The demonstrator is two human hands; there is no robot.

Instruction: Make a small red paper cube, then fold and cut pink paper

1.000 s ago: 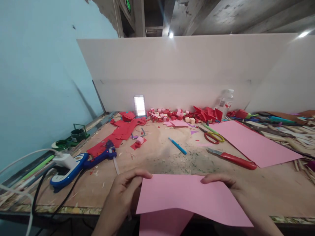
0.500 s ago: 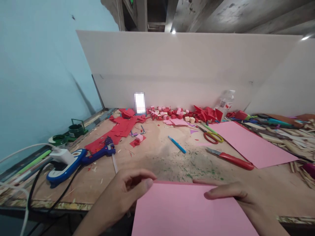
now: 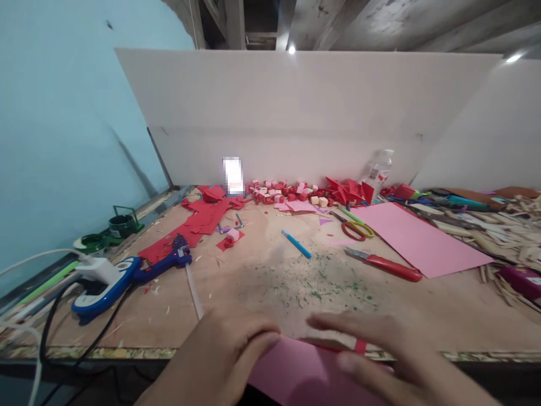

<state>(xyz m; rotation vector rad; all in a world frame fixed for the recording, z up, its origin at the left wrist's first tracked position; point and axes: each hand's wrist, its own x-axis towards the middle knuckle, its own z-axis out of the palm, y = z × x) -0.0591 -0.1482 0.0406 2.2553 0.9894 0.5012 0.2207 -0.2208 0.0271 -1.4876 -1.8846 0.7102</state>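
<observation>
A pink paper sheet is tilted at the front edge of the table, with red showing along its far edge. My left hand pinches the sheet's far left corner between thumb and fingers. Over the right part of the sheet is my right hand, slightly smeared by motion. Its thumb and index finger are spread apart, with a bit of red paper visible between them. Whether that thumb touches the sheet I cannot tell. The sheet's near part runs out of view.
Ahead lie a blue pen, a red-handled knife, scissors and another pink sheet. At left are a blue glue gun and a power strip with cables. Small cubes line the back board.
The pink sheet has dropped lower and tilted. My right hand's fingers have lifted and spread from its edge, while my left hand keeps its corner pinched. The view has shifted slightly right.
</observation>
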